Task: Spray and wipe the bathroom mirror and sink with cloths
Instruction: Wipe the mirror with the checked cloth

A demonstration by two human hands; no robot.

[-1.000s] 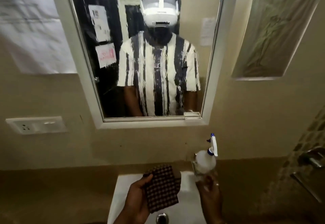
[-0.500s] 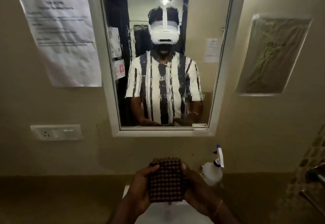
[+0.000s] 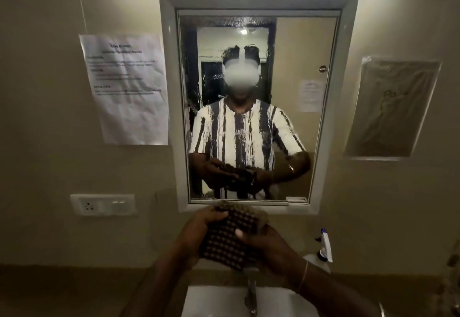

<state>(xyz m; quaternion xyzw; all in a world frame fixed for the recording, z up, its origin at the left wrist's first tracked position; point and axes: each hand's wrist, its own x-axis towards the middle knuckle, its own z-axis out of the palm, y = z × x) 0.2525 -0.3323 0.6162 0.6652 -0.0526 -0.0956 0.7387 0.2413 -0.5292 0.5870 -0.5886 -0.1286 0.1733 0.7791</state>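
A dark checked cloth (image 3: 229, 237) is held folded in front of me, just below the mirror. My left hand (image 3: 196, 232) grips its left side and my right hand (image 3: 263, 242) grips its right side, thumb on top. The white-framed mirror (image 3: 258, 0) hangs on the wall, its glass wet with spray streaks and runs. A white spray bottle (image 3: 321, 254) with a blue-tipped trigger stands on the ledge to the right of my hands. Below them are the white sink (image 3: 214, 301) and its metal tap (image 3: 251, 294).
A printed paper notice (image 3: 127, 87) is taped to the wall left of the mirror. A white socket and switch plate (image 3: 103, 204) sits lower left. A recessed niche (image 3: 390, 110) lies to the right. A dark ledge (image 3: 74, 281) runs along the wall.
My right hand left the spray bottle on the ledge and joined my left hand on the cloth. Both hands lifted the cloth toward the mirror's lower edge while my view tilted upward.
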